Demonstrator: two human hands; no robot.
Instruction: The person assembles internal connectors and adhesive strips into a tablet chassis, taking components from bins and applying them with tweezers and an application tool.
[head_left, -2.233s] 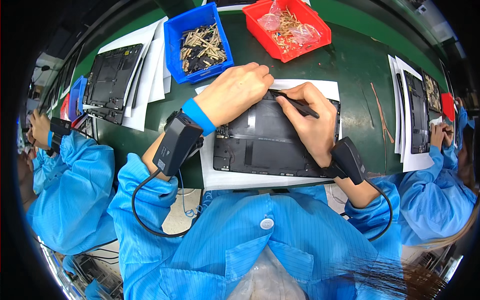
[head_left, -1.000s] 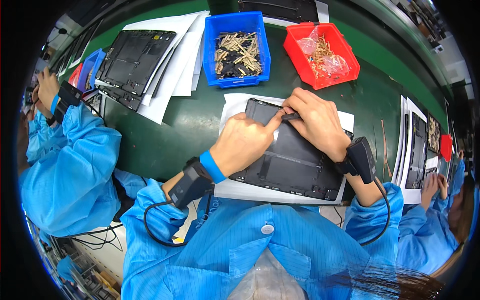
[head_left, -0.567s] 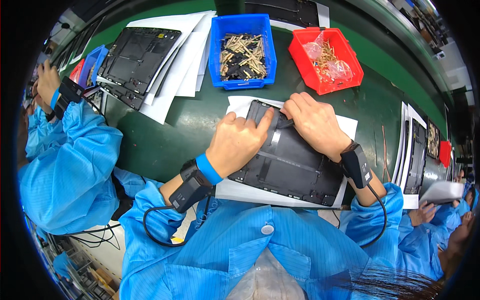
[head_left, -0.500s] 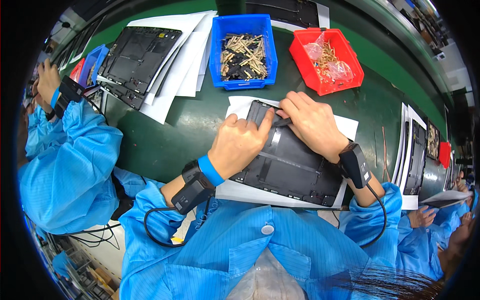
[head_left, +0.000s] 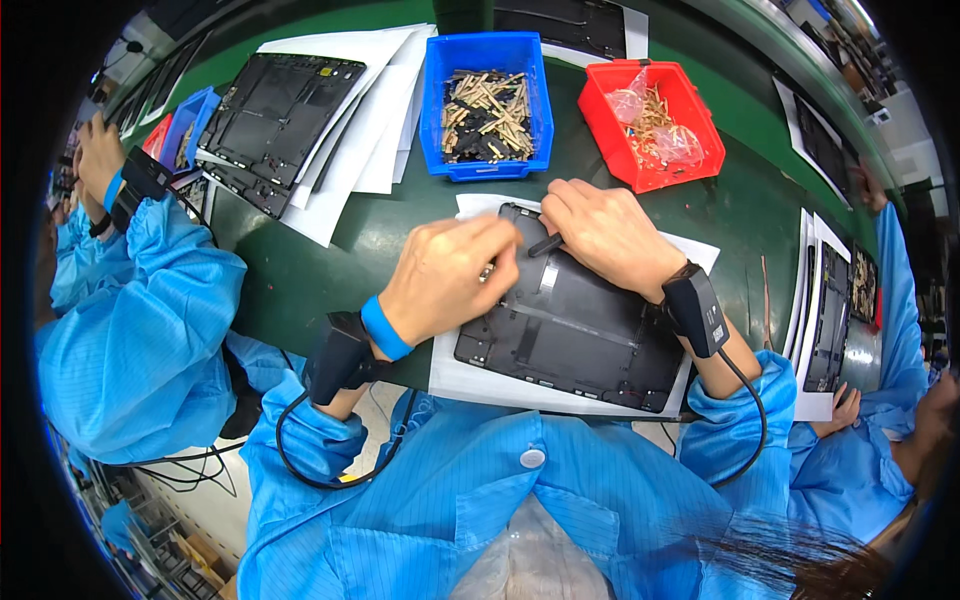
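A black flat panel, like a laptop cover, lies at a slant on white paper in front of me. My right hand rests at its far edge, fingers closed on a short black stick-like tool whose end points left over the panel. My left hand is raised over the panel's left side with fingers curled in. Something small and pale shows under those fingers, too blurred to name.
Beyond the panel stand a blue bin of tan and black strips and a red bin with tan scraps and clear plastic. Similar panels on paper lie left. Co-workers in blue sit at left and right.
My left hand has drawn back from the panel's far edge, its pointing forefinger now curled in. My right hand has shifted slightly left with the tool. At right, a co-worker's arm now reaches forward.
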